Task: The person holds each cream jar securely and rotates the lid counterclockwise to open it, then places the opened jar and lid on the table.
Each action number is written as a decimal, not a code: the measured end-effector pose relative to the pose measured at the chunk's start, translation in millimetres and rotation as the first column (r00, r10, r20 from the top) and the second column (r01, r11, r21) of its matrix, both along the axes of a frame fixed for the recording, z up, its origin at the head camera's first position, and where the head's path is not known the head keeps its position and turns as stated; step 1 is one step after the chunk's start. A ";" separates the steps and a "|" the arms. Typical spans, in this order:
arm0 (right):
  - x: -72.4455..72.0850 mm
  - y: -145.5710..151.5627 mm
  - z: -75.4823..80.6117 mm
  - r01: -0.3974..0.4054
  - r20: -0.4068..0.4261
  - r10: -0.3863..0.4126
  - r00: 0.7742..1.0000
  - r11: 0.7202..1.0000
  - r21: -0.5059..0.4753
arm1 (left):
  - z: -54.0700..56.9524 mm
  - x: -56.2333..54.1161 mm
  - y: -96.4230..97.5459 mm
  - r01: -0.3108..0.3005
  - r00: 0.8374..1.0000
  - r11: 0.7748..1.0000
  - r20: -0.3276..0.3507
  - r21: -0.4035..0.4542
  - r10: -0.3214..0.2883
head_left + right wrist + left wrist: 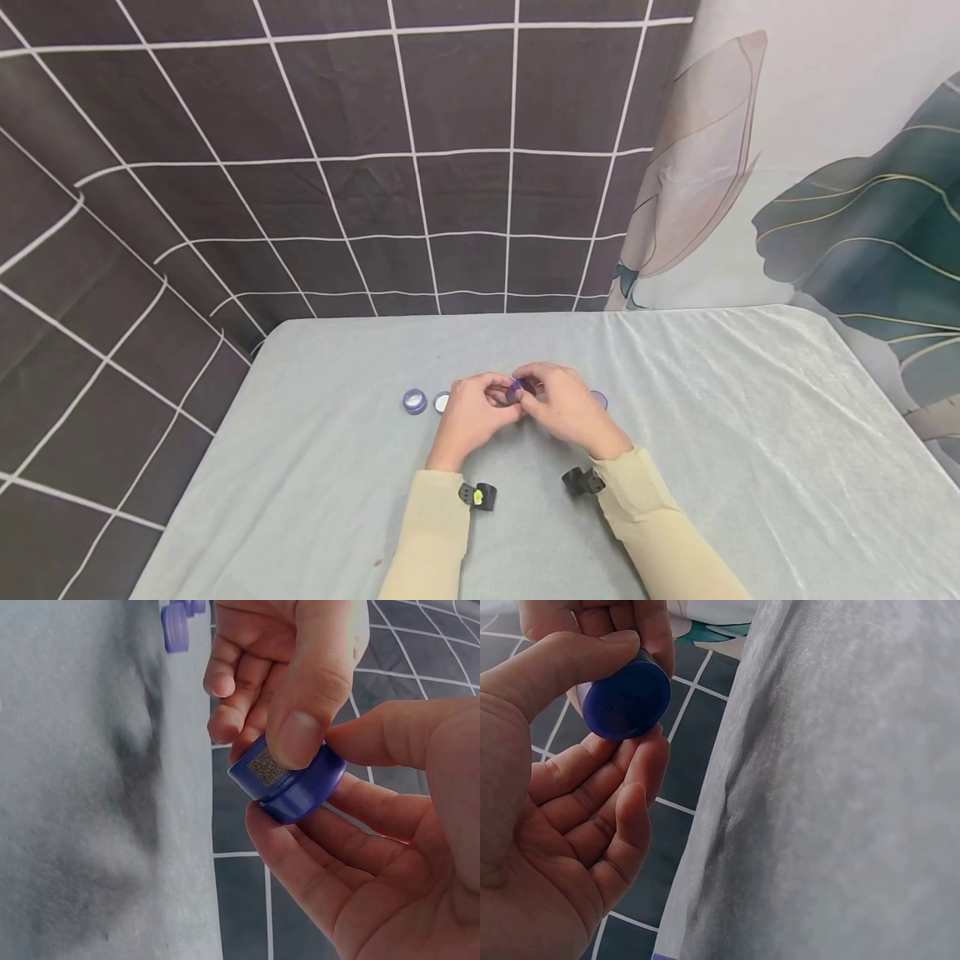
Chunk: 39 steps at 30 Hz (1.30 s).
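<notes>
A small purple round jar (262,776) with a screw cap (311,787) is held between both hands above the table. My left hand (470,414) pinches the part that bears a speckled square label (265,768), thumb on top and fingertips below. Around the wider cap, my right hand (561,406) has its thumb and fingers on opposite sides. One flat round blue end (628,701) faces the left wrist view. The two parts sit against each other, slightly tilted.
Left of my hands stands a purple jar (414,402) with a pale top. Beside it a white-faced purple disc (441,402) is partly hidden by my left hand. Another purple piece (600,399) shows behind my right hand. A grey cloth (720,467) covers the table.
</notes>
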State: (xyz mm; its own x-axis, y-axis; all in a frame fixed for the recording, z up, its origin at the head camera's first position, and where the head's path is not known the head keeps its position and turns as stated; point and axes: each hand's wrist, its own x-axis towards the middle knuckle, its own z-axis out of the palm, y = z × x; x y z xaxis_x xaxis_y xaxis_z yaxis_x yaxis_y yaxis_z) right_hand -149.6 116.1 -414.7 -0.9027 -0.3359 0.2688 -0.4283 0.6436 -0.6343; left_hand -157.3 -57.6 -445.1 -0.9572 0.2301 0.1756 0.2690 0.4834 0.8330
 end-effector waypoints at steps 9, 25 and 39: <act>-0.1 0.9 -0.7 -0.011 0.014 0.012 1.000 1.000 -0.017 | 0.3 0.9 -0.2 -0.004 1.000 1.000 0.003 -0.007 0.004; -0.2 2.4 -0.4 -0.042 0.009 0.042 0.999 0.999 -0.024 | 1.0 1.2 -1.4 0.008 1.000 1.000 0.009 -0.006 -0.008; -1.5 5.6 -0.5 -0.084 -0.007 0.084 0.996 0.996 -0.017 | 1.7 1.7 -1.3 0.008 1.000 1.000 0.027 -0.014 -0.007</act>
State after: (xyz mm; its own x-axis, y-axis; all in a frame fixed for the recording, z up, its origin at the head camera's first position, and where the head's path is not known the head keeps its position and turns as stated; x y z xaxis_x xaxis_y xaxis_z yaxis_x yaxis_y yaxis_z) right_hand -151.0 121.7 -415.2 -0.8698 -0.4057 0.2808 -0.4844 0.5942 -0.6422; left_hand -155.7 -58.9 -443.4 -0.9597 0.2398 0.1463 0.2502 0.4934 0.8331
